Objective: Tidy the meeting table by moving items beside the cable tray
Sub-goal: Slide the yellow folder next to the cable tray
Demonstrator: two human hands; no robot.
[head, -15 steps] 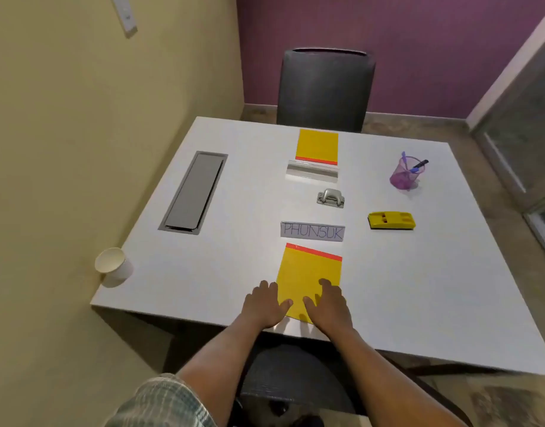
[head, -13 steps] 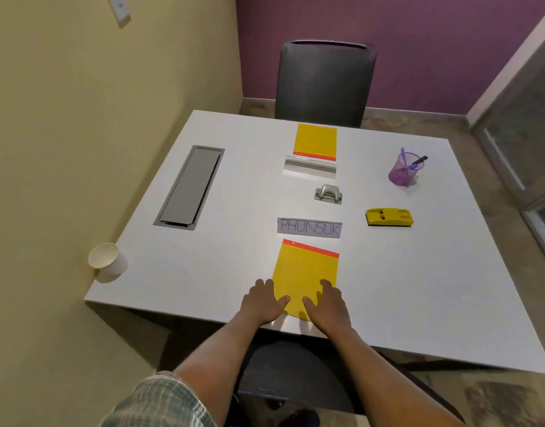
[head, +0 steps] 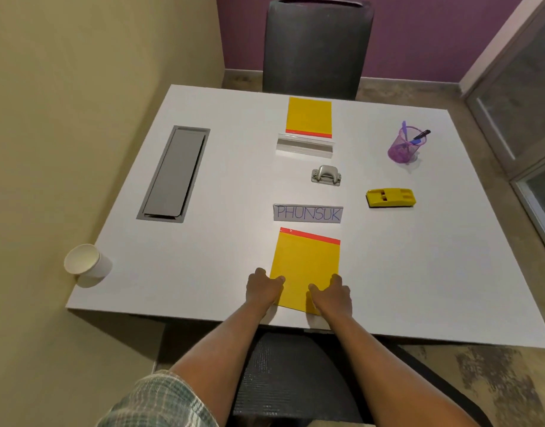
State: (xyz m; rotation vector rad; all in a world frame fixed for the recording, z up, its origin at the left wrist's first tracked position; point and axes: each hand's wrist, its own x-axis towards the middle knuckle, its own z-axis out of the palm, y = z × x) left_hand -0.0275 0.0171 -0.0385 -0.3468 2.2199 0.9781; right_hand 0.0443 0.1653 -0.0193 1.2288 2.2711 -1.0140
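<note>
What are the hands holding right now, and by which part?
The left hand and right hand rest on the near corners of the yellow notepad with the red strip, which lies flat; a closed grip cannot be told.

The white rectangular laminate table (head: 203,288) occupies the centre of the view. At 12 o'clock, a dark grey high-backed office chair (head: 315,44) stands at the table's far edge. At 6 o'clock, a black mesh chair seat (head: 283,380) sits partly under the near edge. A plain beige painted wall (head: 80,87) runs from 7 to 11 o'clock, touching the table's left side. A purple wall (head: 434,35) closes the room at 12 to 1 o'clock. A frosted glass partition (head: 517,100) stands at 2 to 3 o'clock. The mottled brown floor (head: 496,383) shows at 4 to 5 o'clock.
</note>
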